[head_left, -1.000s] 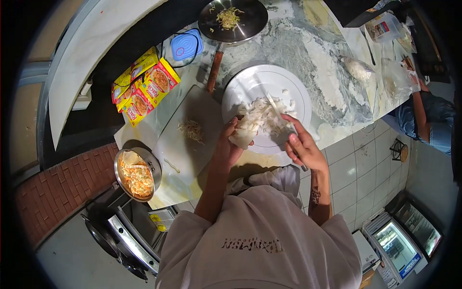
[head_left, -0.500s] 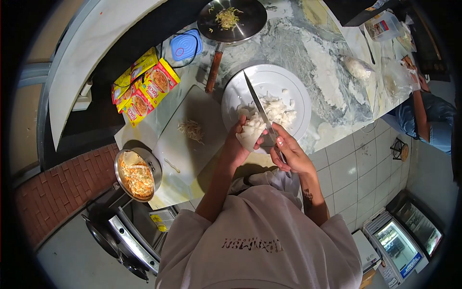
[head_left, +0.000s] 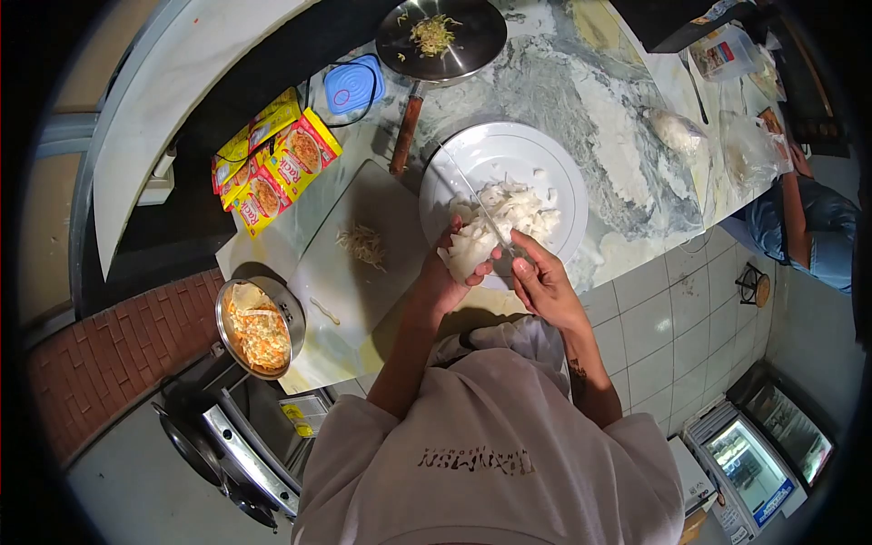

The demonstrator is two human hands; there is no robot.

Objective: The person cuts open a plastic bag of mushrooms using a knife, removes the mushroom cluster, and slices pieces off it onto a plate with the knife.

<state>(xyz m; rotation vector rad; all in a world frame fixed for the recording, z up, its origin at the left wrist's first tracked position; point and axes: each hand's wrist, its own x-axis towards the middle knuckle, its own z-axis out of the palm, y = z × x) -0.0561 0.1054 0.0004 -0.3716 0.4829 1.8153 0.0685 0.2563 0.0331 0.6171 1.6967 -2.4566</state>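
Note:
My left hand (head_left: 439, 283) is closed around a chunk of layered white vegetable (head_left: 468, 252), perhaps cabbage, above the near edge of a white plate (head_left: 556, 163). Chopped white pieces (head_left: 525, 209) lie on that plate beyond the chunk. A long knife (head_left: 470, 190) is gripped in my right hand (head_left: 552, 292). Its blade appears almost edge-on and runs up and left over the plate, against or just above the vegetable. The fingers of my right hand wrap the knife's handle and mostly hide it.
Left of the plate, a cutting board (head_left: 341, 272) bears pale shreds (head_left: 361, 246). Behind are a frying pan (head_left: 454, 56), blue lid (head_left: 354, 86) and yellow packets (head_left: 282, 168). A metal bowl of food (head_left: 257, 329) stands at the left corner. Another person (head_left: 817, 218) is at far right.
The knife blade has turned from showing its flat side to nearly edge-on, and it tilts further left. My right hand has rolled slightly; my left hand stays near the same place.

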